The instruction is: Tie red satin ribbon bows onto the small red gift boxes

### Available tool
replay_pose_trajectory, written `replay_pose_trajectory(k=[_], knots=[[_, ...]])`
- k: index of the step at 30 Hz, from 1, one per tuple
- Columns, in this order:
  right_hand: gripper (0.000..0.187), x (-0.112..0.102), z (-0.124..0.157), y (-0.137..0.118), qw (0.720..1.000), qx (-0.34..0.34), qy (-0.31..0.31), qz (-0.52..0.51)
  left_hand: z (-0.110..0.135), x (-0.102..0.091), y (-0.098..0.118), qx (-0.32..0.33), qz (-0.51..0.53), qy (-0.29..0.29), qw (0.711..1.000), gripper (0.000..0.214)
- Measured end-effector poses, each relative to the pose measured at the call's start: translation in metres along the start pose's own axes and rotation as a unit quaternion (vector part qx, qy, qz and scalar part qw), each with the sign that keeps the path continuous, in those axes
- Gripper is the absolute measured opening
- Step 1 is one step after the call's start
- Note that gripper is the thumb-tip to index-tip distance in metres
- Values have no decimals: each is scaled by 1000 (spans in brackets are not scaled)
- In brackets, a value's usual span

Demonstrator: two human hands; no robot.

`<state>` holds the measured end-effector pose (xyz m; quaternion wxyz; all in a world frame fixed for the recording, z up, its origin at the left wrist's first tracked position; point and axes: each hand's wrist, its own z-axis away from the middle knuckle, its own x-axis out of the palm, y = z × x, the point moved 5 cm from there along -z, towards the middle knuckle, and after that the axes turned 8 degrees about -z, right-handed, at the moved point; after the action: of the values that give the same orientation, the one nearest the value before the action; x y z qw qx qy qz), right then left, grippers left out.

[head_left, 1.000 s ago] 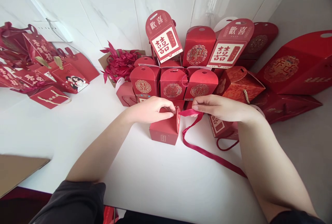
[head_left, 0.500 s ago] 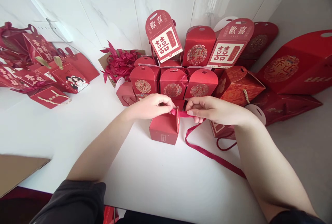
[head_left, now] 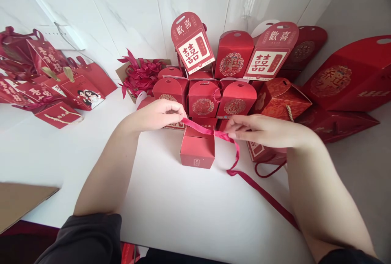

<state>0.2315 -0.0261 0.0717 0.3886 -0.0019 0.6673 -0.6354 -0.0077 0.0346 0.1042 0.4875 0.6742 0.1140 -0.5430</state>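
Observation:
A small red gift box [head_left: 197, 152] stands on the white table [head_left: 171, 211] in front of me. A red ribbon [head_left: 201, 128] runs taut across its top. My left hand [head_left: 159, 114] pinches the ribbon's left end, up and left of the box. My right hand [head_left: 259, 129] pinches the ribbon just right of the box. The ribbon's loose tail drops from the right hand and trails along the table toward my right arm.
Several red gift boxes [head_left: 204, 97] stand stacked against the marble wall behind the small box. A cardboard box of red ribbons [head_left: 141, 74] sits at back left. More red bags [head_left: 58, 89] lie far left, large red boxes [head_left: 348, 80] far right. A cardboard sheet [head_left: 21, 201] overhangs the near left edge.
My left hand has drawn the ribbon end out to the left and up, away from the box. The ribbon now stretches across the box top, and the box has turned slightly.

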Motion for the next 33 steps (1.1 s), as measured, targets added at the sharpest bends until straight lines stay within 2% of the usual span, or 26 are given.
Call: replay_pose_trajectory(k=[2, 3, 4, 6, 8, 10, 12, 15, 18, 21, 26, 33], knots=[[26, 6, -14, -4, 994, -55, 96, 0, 0, 5, 6, 20, -40, -10, 999, 18], [28, 11, -21, -7, 987, -94, 129, -35, 1, 7, 9, 30, -59, -15, 998, 18], [29, 19, -28, -8, 980, -126, 133, -78, 2, 8, 13, 37, -72, -14, 997, 19], [31, 32, -40, -8, 965, -158, 131, -163, 5, 10, 19, 48, -92, -12, 994, 21], [32, 41, -48, -4, 957, -156, 127, -211, 8, 10, 22, 45, -101, -4, 994, 23], [29, 43, -49, -1, 950, -152, 132, -241, 12, 9, 19, 13, -99, -2, 995, 29], [24, 43, -48, -1, 942, -160, 141, -258, 13, 10, 11, -27, -98, -22, 995, 45], [11, 45, -44, -8, 948, -182, 143, -217, 13, 15, 2, -36, -85, -81, 992, 68], [7, 54, -43, -14, 964, -180, 128, -150, 10, 20, -1, -23, -29, -140, 989, 70], [10, 60, -45, -13, 970, -166, 116, -134, 9, 22, -3, -45, 26, -172, 984, 71], [9, 64, -49, -8, 971, -144, 94, -164, 10, 22, -4, -59, 64, -181, 980, 73], [10, 66, -50, -7, 963, -155, 87, -201, 10, 22, -5, -57, 40, -173, 982, 70]])
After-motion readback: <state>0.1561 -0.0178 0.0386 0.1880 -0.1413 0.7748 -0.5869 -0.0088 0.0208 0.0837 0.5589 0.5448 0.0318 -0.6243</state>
